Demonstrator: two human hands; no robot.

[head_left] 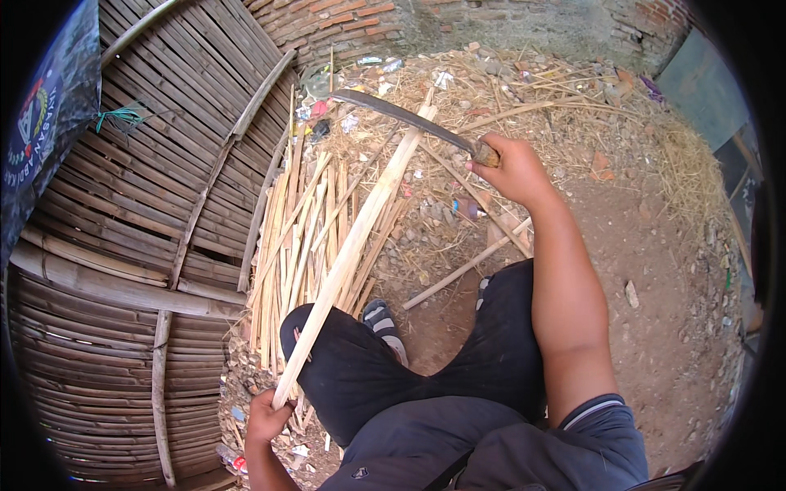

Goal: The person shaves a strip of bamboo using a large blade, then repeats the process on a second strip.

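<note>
A long pale strip of split bamboo (352,266) slants from lower left to upper middle across my left knee. Its near end is gripped by my left hand (266,417), fingers closed round it. My right hand (514,168) is wrapped round the short wooden handle of a curved sickle (401,113). The dark blade points left and crosses the strip near its far end; whether it touches the wood I cannot tell. Beside my left knee lies a pile of similar split strips (303,225) on the ground.
A slatted bamboo wall (155,188) rises on the left, with a blue printed banner (53,106) at its upper corner. A brick wall (475,26) stands at the back. Straw, rubble and litter cover the far ground. A loose stick (454,274) lies between my feet.
</note>
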